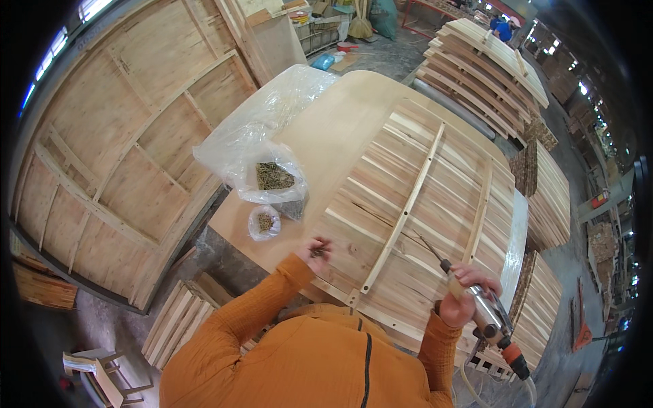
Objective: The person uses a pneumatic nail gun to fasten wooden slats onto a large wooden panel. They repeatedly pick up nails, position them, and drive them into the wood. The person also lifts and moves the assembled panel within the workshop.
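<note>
My right hand (464, 291) grips a pneumatic screwdriver (487, 314) with a long thin bit that points up-left toward a narrow wooden batten (407, 204). The batten lies along a panel of wooden slats (435, 177) on the workbench. A second batten (480, 211) runs to its right. My left hand (315, 251) is closed over a few small screws at the panel's near left edge. Orange sleeves cover both forearms. An air hose trails from the tool's rear at the lower right.
Two clear plastic bags of screws, a large one (272, 175) and a small one (264, 222), lie left of the panel on a plywood sheet (333, 129). A big framed wooden panel (115, 143) leans at the left. Stacked slat panels (486, 68) stand beyond.
</note>
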Tool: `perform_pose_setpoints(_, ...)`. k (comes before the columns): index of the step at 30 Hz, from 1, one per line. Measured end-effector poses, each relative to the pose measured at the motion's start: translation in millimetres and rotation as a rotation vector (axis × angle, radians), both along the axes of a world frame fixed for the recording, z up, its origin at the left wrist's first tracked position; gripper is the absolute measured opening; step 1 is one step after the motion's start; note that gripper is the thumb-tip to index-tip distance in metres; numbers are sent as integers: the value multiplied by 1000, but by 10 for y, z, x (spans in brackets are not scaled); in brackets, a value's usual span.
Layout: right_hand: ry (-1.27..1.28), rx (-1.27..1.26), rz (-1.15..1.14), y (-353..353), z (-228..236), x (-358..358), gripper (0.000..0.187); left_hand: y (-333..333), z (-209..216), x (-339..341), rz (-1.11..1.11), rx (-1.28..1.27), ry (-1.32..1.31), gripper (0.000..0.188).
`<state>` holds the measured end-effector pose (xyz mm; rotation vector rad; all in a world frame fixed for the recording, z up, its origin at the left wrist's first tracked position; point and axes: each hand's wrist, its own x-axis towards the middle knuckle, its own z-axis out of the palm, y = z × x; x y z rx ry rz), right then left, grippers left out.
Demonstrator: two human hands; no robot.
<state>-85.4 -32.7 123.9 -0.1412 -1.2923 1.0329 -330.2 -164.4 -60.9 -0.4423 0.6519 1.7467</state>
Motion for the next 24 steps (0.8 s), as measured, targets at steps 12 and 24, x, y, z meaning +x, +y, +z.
perform_pose_setpoints(12,-51,-56,-1,33,-103,-48,42,-699,-263,-1762,-337,-519,1089,18)
perform_pose_setpoints(24,-71,-49,-65,45,-112,62,39,-690,-486,-1726,-565,-729,1695,18)
